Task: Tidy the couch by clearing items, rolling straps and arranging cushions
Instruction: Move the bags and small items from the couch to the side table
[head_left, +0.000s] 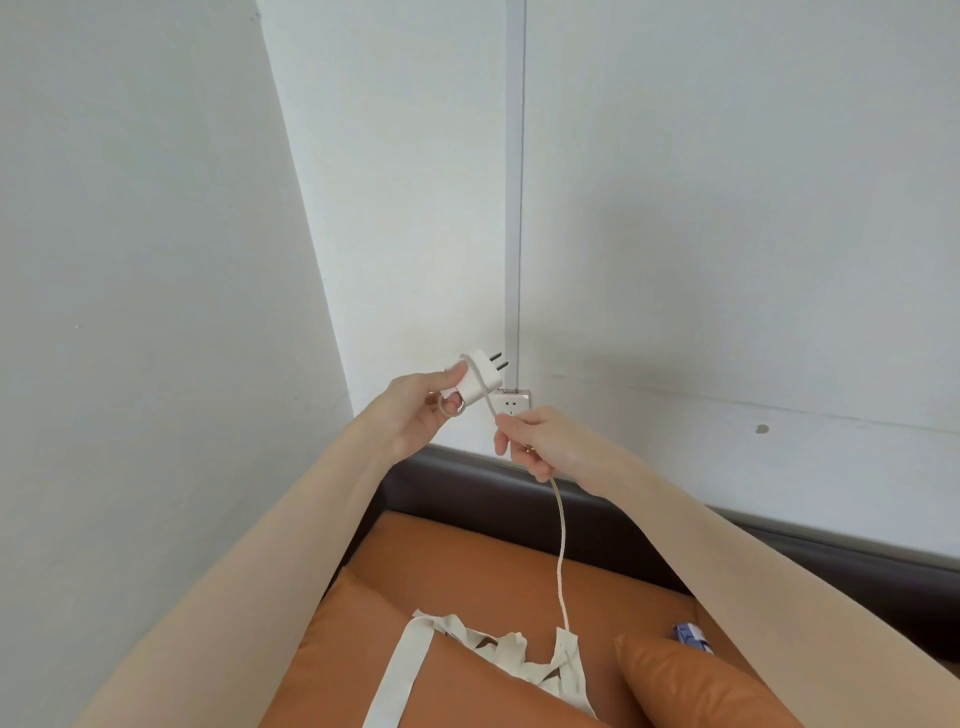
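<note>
My left hand (423, 410) grips a white charger plug (480, 378) with its two prongs pointing up and to the right. A pale cable (560, 545) crosses over the plug's body, passes through my right hand (540, 441), which pinches it just right of the plug, and hangs down to the couch. Below lies a cream tote bag (524, 660) with long straps (397, 675) spread over the orange couch seat (467, 566). An orange cushion (691, 686) sits at the lower right.
A white wall socket (511, 402) sits on the wall right behind my hands, under a vertical cable duct (514, 197). The couch's dark back rail (519, 493) runs along the wall. A small blue-and-white item (691, 635) lies on the seat near the cushion.
</note>
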